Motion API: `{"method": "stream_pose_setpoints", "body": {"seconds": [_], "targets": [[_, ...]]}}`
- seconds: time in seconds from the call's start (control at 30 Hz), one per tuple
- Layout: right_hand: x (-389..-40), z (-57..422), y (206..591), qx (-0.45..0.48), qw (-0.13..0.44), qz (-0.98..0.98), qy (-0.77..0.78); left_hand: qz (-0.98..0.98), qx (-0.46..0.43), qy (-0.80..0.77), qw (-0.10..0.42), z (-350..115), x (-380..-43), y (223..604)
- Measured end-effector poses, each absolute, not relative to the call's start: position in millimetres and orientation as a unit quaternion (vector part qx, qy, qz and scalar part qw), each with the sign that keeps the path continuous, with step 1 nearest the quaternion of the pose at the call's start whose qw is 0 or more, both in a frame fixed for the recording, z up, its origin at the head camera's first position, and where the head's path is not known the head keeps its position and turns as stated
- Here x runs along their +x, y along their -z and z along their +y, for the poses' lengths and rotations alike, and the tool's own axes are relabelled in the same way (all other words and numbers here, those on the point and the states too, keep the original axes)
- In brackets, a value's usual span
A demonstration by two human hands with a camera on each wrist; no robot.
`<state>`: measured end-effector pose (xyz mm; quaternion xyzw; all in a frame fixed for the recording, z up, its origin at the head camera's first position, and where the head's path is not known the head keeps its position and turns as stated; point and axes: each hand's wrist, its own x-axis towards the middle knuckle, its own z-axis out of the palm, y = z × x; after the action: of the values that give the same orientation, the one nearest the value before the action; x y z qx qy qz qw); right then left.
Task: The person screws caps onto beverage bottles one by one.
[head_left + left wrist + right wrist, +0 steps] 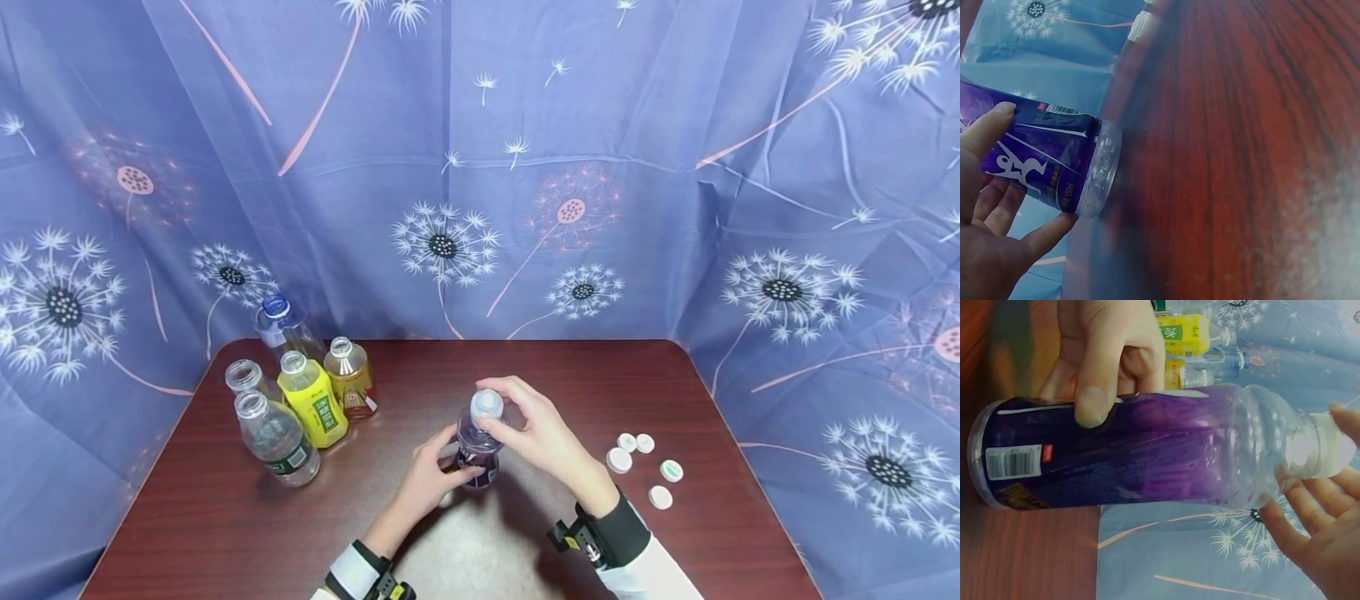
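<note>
A: The straps come nearest, at five and seven o'clock from the purple bottle. What are the hands doing?

B: The left hand curls round the bottle's lower half; the right hand pinches its cap between thumb and fingers.

A: So where is it, from each?

B: At two o'clock from the left hand, ten from the right, touching both. It stands upright; whether its base meets the surface, I can't tell.

A: How far along?

B: Most of the way, I'd judge. This cap is on; whether it has loosened, I can't tell.

A: And farther out?

B: Five loose caps lie around three o'clock from it. Five other bottles, their necks apparently bare, stand between nine and ten.

A: So just this one left?

B: So it seems.
</note>
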<state>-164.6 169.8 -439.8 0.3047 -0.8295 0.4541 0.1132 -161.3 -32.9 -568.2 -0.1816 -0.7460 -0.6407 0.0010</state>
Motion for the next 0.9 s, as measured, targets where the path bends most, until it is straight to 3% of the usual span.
{"method": "stream_pose_setpoints", "body": {"seconds": [0.9], "targets": [[-166.1,168.8,444.6,0.292,0.121,-0.819,-0.478,-0.748,-0.177,0.64,-0.001,-34.3,-161.3,571.3]]}}
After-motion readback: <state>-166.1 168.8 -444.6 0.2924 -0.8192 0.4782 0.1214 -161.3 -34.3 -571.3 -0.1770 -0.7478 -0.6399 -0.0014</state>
